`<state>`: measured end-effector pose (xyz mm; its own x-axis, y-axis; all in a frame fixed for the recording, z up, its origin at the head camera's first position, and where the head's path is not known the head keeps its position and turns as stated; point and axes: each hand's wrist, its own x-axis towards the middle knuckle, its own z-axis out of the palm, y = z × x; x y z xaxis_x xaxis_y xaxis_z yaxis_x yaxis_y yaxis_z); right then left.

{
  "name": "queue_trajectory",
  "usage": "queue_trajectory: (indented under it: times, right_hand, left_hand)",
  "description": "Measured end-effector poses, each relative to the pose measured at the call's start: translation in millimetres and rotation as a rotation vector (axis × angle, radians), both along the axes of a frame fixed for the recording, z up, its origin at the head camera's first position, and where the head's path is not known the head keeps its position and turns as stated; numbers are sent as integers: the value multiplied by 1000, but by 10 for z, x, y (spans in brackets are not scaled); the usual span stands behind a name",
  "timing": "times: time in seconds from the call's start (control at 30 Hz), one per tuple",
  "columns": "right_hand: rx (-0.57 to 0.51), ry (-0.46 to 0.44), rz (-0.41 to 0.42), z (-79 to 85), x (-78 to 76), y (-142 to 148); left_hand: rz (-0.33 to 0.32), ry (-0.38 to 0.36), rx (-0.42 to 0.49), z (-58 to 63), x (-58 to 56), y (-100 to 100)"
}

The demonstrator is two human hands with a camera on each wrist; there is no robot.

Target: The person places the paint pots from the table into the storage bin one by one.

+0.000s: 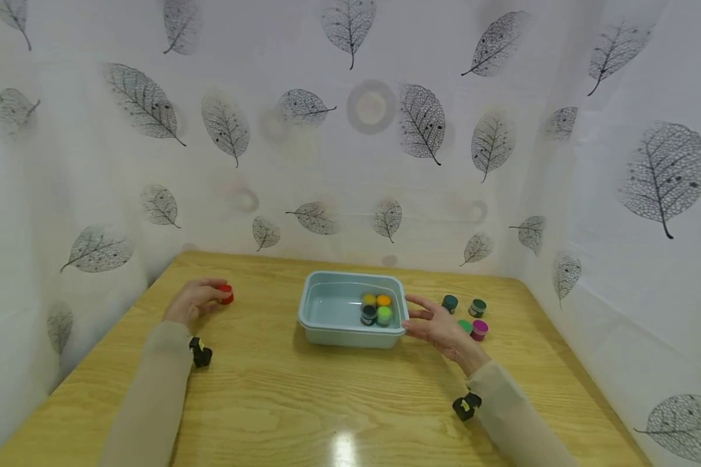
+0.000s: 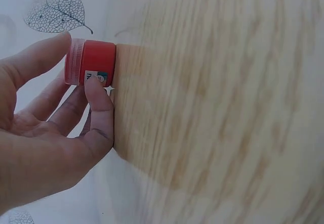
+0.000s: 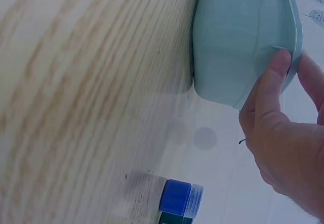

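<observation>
On the left of the table, my left hand (image 1: 191, 301) is at a small red paint jar (image 1: 226, 294). In the left wrist view the thumb touches its clear lid while fingers curl round the red paint jar (image 2: 98, 62), whose base meets the tabletop. My right hand (image 1: 444, 331) pinches the right rim of a pale blue plastic tub (image 1: 339, 338). The right wrist view puts fingertips on both sides of that rim. Inside the tub, at its right end, stand a yellow jar (image 1: 368, 299), an orange jar (image 1: 383, 300), a black jar (image 1: 368, 316) and a light green jar (image 1: 384, 316).
Right of the tub stand a dark teal jar (image 1: 450, 303), a dark green jar (image 1: 477, 307), a green jar (image 1: 465, 325) and a magenta jar (image 1: 479, 330), close to my right hand. A leaf-print curtain (image 1: 339, 162) encloses the wooden table (image 1: 304, 408) at the back and sides.
</observation>
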<state>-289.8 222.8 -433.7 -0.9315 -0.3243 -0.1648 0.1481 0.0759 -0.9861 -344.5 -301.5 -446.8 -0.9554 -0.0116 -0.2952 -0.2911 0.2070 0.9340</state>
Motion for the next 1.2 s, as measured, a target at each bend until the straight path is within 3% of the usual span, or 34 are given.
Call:
queue_trajectory:
  times: [0.4, 0.6, 0.87, 1.03, 1.2]
  right_hand:
    - [6, 11, -2, 7, -1, 26]
    - [-2, 6, -2, -6, -6, -2]
    - [-11, -1, -5, 4, 5, 6]
    - [-5, -4, -8, 6, 6, 22]
    - [-6, -12, -17, -9, 7, 18]
  left_hand:
    - [-35, 1, -8, -7, -52, 10]
    - [-52, 7, 67, 14, -29, -17]
    - [-99, 37, 80, 34, -23, 19]
    - [-156, 85, 65, 76, -48, 92]
    - [-134, 90, 115, 173, -88, 223]
